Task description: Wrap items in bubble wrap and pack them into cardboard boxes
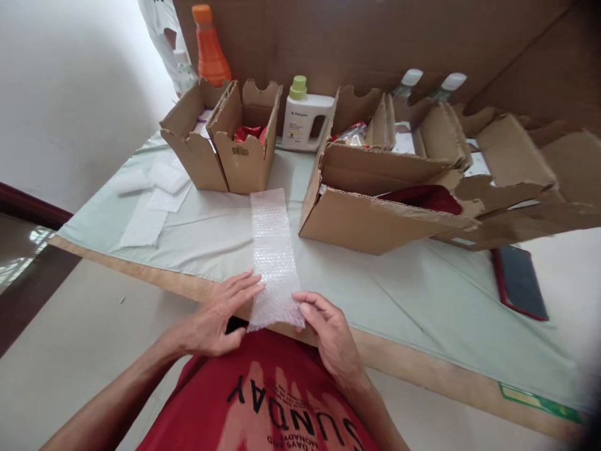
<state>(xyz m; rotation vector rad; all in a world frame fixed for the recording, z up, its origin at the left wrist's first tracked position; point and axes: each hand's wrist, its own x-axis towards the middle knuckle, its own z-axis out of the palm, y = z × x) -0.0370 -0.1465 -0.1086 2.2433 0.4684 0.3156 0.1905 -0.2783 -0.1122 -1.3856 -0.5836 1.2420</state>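
- A long, narrow strip of clear bubble wrap [275, 250] lay lengthwise on the table [220, 235] covered in pale green cloth, its near end at the front edge, just before the dark red printed shirt [263, 382].
- The right hand [334, 335] had its grip closed in a light pinch, thumb and forefinger on the strip's near right corner.
- The left hand [218, 316] had its grip loose and wide, fingers spread, fingertips on or just over the strip's left edge; it seemed to have hold of nothing.
- As far as could be judged, the work stood at an early point: the strip was laid out, mostly flat, and neither folded nor rolled. How much was left could not be told.
- More whitish, translucent pieces of wrapping [157, 197] lay in a loose pile to the left; whether these were finished or waiting was unclear.
- Beyond the strip stood a white bottle with a green cap [303, 122], between open brown cardboard boxes [248, 170].
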